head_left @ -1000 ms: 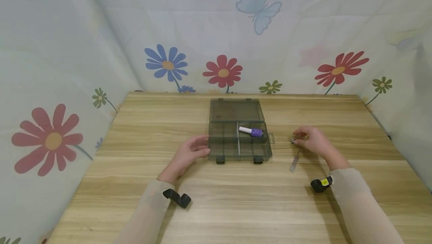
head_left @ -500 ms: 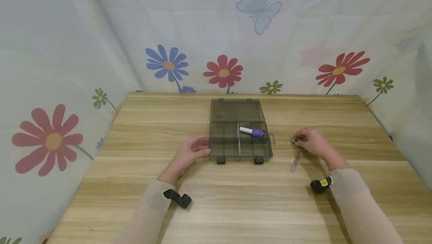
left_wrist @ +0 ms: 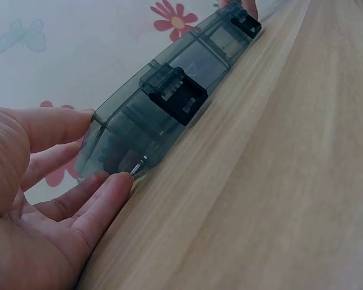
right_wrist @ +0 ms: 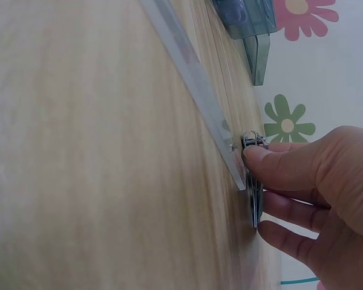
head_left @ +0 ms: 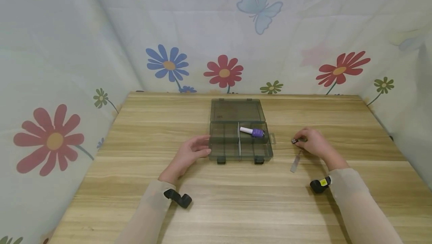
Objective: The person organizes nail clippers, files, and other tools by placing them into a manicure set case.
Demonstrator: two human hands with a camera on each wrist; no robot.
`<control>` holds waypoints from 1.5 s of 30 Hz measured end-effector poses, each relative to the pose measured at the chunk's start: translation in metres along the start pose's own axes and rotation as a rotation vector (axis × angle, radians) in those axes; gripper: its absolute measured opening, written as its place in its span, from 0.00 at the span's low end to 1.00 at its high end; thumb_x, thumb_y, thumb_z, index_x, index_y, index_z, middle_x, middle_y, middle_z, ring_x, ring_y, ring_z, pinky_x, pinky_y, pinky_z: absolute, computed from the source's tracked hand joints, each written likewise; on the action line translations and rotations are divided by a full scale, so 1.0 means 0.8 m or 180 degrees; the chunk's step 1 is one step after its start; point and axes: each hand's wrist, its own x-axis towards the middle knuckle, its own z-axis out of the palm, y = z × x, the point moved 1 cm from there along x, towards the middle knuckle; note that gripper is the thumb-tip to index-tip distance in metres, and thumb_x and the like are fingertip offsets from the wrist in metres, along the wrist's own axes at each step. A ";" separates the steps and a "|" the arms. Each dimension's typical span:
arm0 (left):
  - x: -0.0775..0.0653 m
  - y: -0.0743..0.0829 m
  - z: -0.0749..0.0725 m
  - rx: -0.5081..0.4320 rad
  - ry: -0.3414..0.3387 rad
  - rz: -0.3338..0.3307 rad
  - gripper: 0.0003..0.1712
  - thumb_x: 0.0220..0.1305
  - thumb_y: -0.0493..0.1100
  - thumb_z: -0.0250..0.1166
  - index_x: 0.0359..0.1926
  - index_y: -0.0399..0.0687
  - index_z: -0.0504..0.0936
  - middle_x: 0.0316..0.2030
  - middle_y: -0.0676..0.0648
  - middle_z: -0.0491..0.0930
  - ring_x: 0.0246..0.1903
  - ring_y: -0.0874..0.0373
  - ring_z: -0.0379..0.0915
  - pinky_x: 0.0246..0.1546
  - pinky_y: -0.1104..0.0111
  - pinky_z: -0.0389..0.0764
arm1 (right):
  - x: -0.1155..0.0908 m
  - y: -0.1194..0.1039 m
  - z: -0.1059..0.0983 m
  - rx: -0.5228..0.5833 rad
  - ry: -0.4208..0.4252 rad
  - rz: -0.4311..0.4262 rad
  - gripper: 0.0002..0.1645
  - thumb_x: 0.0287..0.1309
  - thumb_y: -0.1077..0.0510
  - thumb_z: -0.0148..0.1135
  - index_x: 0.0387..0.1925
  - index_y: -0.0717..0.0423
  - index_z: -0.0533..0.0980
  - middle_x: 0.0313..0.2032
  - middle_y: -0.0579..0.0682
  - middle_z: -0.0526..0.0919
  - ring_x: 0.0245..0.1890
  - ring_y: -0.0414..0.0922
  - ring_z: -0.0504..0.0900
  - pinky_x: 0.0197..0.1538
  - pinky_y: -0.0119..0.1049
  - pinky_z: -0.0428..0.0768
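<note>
- Right hand [head_left: 313,142] pinches the nail clipper [head_left: 295,141], right of the open box [head_left: 223,149].
- Left hand [head_left: 187,156], relaxed, touches the box's left end.
- Purple bottle [head_left: 258,133] lies in the box's right half.
- Flat strip [head_left: 295,163] lies right of the box.

The nail clipper [head_left: 294,141] shows slightly more at the right grip [head_left: 313,142] than a second ago

A metal clipper [right_wrist: 255,202] is near the open box [head_left: 224,149].
</note>
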 end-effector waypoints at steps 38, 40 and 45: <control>0.001 -0.001 0.000 0.0018 -0.0001 0.0006 0.32 0.54 0.44 0.70 0.61 0.48 0.71 0.55 0.43 0.73 0.52 0.50 0.72 0.48 0.60 0.77 | 0.007 -0.019 -0.008 0.0144 0.0068 0.0036 0.08 0.60 0.62 0.60 0.39 0.62 0.78 0.35 0.55 0.79 0.37 0.52 0.76 0.41 0.47 0.76; 0.001 -0.001 0.000 0.0005 0.0001 0.0017 0.32 0.54 0.44 0.70 0.61 0.48 0.71 0.55 0.43 0.73 0.52 0.49 0.72 0.47 0.61 0.77 | 0.008 -0.022 -0.010 0.0157 0.0080 -0.0018 0.08 0.60 0.63 0.59 0.40 0.62 0.78 0.36 0.56 0.79 0.39 0.53 0.76 0.42 0.49 0.75; 0.000 -0.001 0.000 -0.0027 -0.0003 0.0042 0.33 0.54 0.42 0.70 0.61 0.46 0.71 0.55 0.41 0.73 0.52 0.48 0.72 0.47 0.61 0.77 | 0.008 -0.030 -0.013 0.0208 0.0139 -0.0152 0.08 0.59 0.66 0.59 0.40 0.65 0.77 0.37 0.58 0.78 0.40 0.55 0.76 0.44 0.52 0.74</control>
